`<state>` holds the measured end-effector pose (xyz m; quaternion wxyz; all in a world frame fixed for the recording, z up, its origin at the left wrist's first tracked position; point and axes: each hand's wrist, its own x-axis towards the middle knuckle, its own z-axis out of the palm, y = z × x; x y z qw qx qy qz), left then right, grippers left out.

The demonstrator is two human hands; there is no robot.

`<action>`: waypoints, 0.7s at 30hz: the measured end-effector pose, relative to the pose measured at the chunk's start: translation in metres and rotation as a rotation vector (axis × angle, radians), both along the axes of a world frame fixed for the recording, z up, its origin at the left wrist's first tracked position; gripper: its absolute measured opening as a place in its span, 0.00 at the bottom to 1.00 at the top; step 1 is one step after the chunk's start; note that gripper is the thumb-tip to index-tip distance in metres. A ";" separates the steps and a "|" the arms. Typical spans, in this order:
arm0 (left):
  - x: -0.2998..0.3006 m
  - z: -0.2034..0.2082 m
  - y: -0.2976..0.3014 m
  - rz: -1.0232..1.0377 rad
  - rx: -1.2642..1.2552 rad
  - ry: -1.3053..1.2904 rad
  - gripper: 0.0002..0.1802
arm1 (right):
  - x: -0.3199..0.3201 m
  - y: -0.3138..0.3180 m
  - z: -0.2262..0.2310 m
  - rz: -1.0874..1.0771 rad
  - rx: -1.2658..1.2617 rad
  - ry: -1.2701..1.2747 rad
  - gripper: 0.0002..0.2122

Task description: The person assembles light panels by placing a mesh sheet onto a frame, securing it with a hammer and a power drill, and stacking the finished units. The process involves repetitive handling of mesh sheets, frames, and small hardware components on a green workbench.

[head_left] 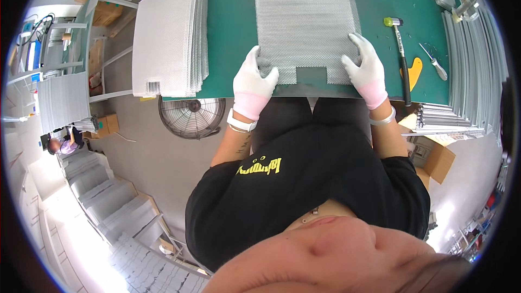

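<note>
Both gloved hands, left hand [254, 78] and right hand [366, 68], fingers spread flat, pressing near corners of mesh panel [304, 21] at table [233, 32] near edge. Looks light, springy, snaggy; grip by side edges.

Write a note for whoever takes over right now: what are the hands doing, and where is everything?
Left hand: gloved, flat on the mesh sheet's near left corner.
Right hand: gloved, flat on its near right corner.
The sheet lies on the green table, notched edge toward the person.
A mesh stack sits to the left; a mallet and a yellow tool to the right.
Done: one sheet laid flat on the table.
Left: cannot tell from this view.
</note>
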<state>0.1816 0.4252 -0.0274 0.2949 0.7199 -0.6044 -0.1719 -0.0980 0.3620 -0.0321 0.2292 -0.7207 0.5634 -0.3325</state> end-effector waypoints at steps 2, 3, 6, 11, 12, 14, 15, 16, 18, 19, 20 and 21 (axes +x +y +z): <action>0.000 -0.004 0.000 -0.002 0.004 -0.016 0.37 | 0.002 0.002 0.001 -0.007 0.026 0.002 0.25; -0.002 -0.005 0.000 0.000 0.017 -0.006 0.36 | 0.003 0.002 0.000 -0.016 0.035 0.047 0.25; -0.001 -0.012 0.002 -0.006 0.023 -0.071 0.36 | 0.005 0.003 -0.003 -0.025 0.038 0.156 0.25; -0.002 -0.013 0.002 -0.022 -0.008 -0.137 0.37 | 0.006 0.003 -0.002 -0.026 0.061 0.251 0.26; 0.000 -0.016 0.003 -0.033 -0.028 -0.147 0.37 | 0.006 0.004 -0.002 -0.025 0.047 0.289 0.26; 0.001 -0.016 0.002 -0.039 -0.031 -0.154 0.38 | 0.007 0.004 -0.002 -0.020 0.013 0.364 0.26; 0.000 -0.015 0.002 -0.034 -0.011 -0.151 0.39 | 0.007 0.003 0.000 -0.021 0.051 0.395 0.26; -0.001 -0.010 0.002 -0.029 0.011 -0.149 0.40 | 0.009 0.003 0.005 -0.020 0.091 0.426 0.26; -0.005 0.002 -0.001 0.010 0.167 -0.116 0.42 | 0.009 0.002 0.008 -0.009 0.134 0.471 0.26; -0.006 0.007 -0.002 0.030 0.244 -0.101 0.43 | 0.007 0.001 0.008 0.001 0.135 0.484 0.26; -0.005 0.005 -0.001 0.023 0.231 -0.120 0.44 | 0.005 -0.001 0.009 0.011 0.136 0.497 0.26; -0.002 0.000 0.000 0.016 0.218 -0.138 0.45 | 0.003 -0.002 0.007 0.023 0.101 0.478 0.26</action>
